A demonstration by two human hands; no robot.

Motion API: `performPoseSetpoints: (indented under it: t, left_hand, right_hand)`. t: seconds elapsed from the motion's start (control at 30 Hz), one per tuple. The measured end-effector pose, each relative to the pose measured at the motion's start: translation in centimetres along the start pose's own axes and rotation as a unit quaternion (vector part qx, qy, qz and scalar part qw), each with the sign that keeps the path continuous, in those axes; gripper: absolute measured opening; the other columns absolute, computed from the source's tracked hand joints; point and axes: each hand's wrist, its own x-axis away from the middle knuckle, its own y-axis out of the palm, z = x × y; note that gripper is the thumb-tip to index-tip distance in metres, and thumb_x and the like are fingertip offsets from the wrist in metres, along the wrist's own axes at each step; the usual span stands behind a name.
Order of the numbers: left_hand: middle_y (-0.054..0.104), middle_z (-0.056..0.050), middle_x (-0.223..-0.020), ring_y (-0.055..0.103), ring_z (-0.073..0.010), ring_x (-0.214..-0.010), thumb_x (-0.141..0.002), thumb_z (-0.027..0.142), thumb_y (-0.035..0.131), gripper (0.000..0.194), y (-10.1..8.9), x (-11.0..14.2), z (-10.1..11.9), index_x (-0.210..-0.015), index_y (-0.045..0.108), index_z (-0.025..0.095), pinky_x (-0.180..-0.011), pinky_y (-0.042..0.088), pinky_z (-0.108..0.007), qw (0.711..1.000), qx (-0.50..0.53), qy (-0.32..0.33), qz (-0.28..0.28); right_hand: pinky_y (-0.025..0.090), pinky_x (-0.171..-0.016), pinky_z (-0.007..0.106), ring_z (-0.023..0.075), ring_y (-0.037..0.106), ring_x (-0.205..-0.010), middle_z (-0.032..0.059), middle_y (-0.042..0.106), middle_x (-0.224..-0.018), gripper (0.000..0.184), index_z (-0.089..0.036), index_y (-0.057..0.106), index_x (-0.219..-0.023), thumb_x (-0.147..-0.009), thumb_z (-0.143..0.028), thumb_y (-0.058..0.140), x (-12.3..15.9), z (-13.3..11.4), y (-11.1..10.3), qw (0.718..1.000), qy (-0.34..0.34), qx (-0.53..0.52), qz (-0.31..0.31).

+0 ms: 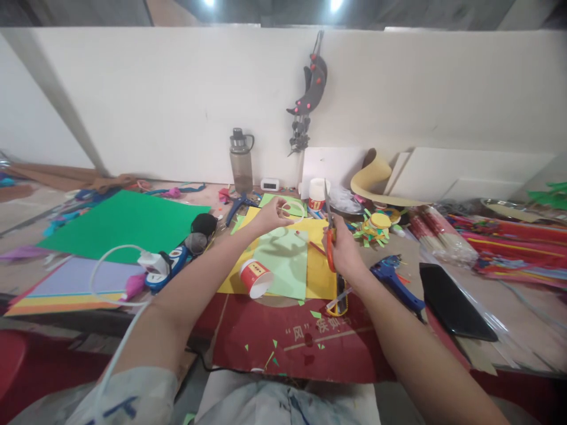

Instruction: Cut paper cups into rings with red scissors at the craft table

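From the head view, the left hand [271, 216] pinches a pale ring [303, 211] over green paper [290, 274]. The right hand's [345, 247] fingers curl around orange scissors [330, 252]. 1 red cup [256, 277] lies tipped nearer, white inside showing; 1 white-and-red cup [316, 193] stands far.

Pale ring [303, 211] partly covered by left hand [271, 215], orange-handled scissors [330, 251] partly covered by right hand [348, 245], print on tipped cup [256, 273] too small to read, far white clock [269, 185] likewise, green leafy thing [550, 196] cut off at right, near red seat [11, 354] at left.
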Motion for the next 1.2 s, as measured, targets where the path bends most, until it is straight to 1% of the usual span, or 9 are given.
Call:
performPoseSetpoints:
  t: [0.13, 0.23, 0.37, 0.57, 0.7, 0.8, 0.9, 1.03, 1.2]
  left_hand:
    - [0.062, -0.004, -0.105, 0.062, -0.0093, -0.077, -0.066, 0.03, 0.084, 0.06, -0.2, 2.1, 2.2, -0.11, 0.045, 0.018, -0.074, 0.05, -0.027, 0.995, 0.083, 0.048, 0.016]
    - [0.06, -0.001, -0.099, 0.061, -0.0095, -0.078, -0.064, 0.025, 0.085, 0.063, 0.0, 3.8, 3.6, -0.112, 0.045, 0.019, -0.075, 0.05, -0.027, 0.993, 0.099, 0.057, 0.033]
    - [0.058, -0.001, -0.1, 0.06, -0.0098, -0.08, -0.063, 0.025, 0.087, 0.066, 0.6, 5.2, 4.4, -0.112, 0.044, 0.02, -0.078, 0.051, -0.028, 0.99, 0.122, 0.068, 0.008]
    - [0.056, -0.001, -0.1, 0.061, -0.0113, -0.084, -0.066, 0.025, 0.087, 0.073, 0.9, 5.8, 5.5, -0.126, 0.045, 0.02, -0.079, 0.05, -0.028, 0.98, 0.176, 0.091, -0.029]
    - [0.059, -0.002, -0.101, 0.063, -0.013, -0.084, -0.064, 0.03, 0.089, 0.081, 0.8, 5.8, 5.5, -0.132, 0.046, 0.021, -0.079, 0.051, -0.029, 0.974, 0.213, 0.075, -0.036]
    - [0.059, -0.006, -0.109, 0.063, -0.0173, -0.097, -0.061, 0.031, 0.09, 0.075, 0.8, 5.8, 5.3, -0.125, 0.052, 0.021, -0.084, 0.052, -0.031, 0.978, 0.195, 0.074, 0.017]
    - [0.053, -0.012, -0.133, 0.057, -0.0259, -0.124, -0.06, 0.03, 0.09, 0.07, 0.8, 5.8, 5.3, -0.118, 0.051, 0.022, -0.09, 0.054, -0.034, 0.977, 0.183, 0.09, 0.061]
    - [0.043, -0.012, -0.15, 0.054, -0.0305, -0.135, -0.064, 0.028, 0.089, 0.066, 0.9, 5.7, 5.2, -0.114, 0.046, 0.025, -0.094, 0.054, -0.038, 0.971, 0.208, 0.111, 0.039]
    - [0.05, -0.012, -0.143, 0.06, -0.0288, -0.129, -0.061, 0.026, 0.091, 0.075, 1.1, 5.6, 4.8, -0.117, 0.04, 0.026, -0.096, 0.052, -0.037, 0.966, 0.232, 0.112, 0.016]
  right_hand:
    - [0.048, -0.091, 0.041, 0.0254, 0.061, -0.102, 0.0143, 0.067, -0.111, 0.043, -0.015, 0.059, -0.123, -0.087, -0.039, 0.053, 0.0, -0.3, 0.1, 0.999, -0.008, 0.041, -0.008]
    - [0.049, -0.08, 0.038, 0.022, 0.061, -0.084, 0.0083, 0.067, -0.093, 0.043, -0.017, 0.06, -0.117, -0.088, -0.047, 0.056, 0.2, -0.6, 0.4, 0.999, 0.024, 0.011, -0.036]
    - [0.046, -0.061, 0.03, 0.0158, 0.056, -0.061, -0.0024, 0.058, -0.071, 0.045, -0.02, 0.056, -0.117, -0.086, -0.053, 0.059, 0.8, -1.8, 0.5, 0.991, 0.067, -0.081, -0.086]
    - [0.045, -0.057, 0.026, 0.0129, 0.054, -0.058, -0.0061, 0.052, -0.066, 0.042, -0.022, 0.052, -0.112, -0.085, -0.053, 0.059, 1.7, -4.7, 0.0, 0.976, 0.087, -0.158, -0.124]
    - [0.045, -0.059, 0.027, 0.0148, 0.055, -0.06, -0.0059, 0.051, -0.067, 0.043, -0.022, 0.05, -0.114, -0.086, -0.054, 0.058, 2.0, -5.2, 0.1, 0.969, 0.09, -0.164, -0.159]
    - [0.046, -0.065, 0.029, 0.0166, 0.057, -0.068, -0.001, 0.059, -0.077, 0.04, -0.021, 0.051, -0.115, -0.09, -0.052, 0.053, 2.0, -4.5, 0.2, 0.985, 0.059, -0.114, -0.118]
    - [0.047, -0.075, 0.033, 0.02, 0.059, -0.082, 0.0079, 0.064, -0.096, 0.04, -0.019, 0.053, -0.117, -0.092, -0.05, 0.05, 1.8, -3.5, 0.3, 0.998, 0.026, -0.021, -0.062]
    - [0.047, -0.08, 0.036, 0.0239, 0.058, -0.087, 0.0123, 0.061, -0.099, 0.041, -0.015, 0.055, -0.123, -0.095, -0.043, 0.047, 1.6, -2.5, 0.5, 0.994, -0.006, 0.09, -0.054]
    - [0.046, -0.076, 0.036, 0.0258, 0.057, -0.084, 0.0134, 0.058, -0.1, 0.042, -0.015, 0.055, -0.129, -0.096, -0.039, 0.046, 1.6, -2.2, 0.7, 0.981, 0.004, 0.184, -0.064]
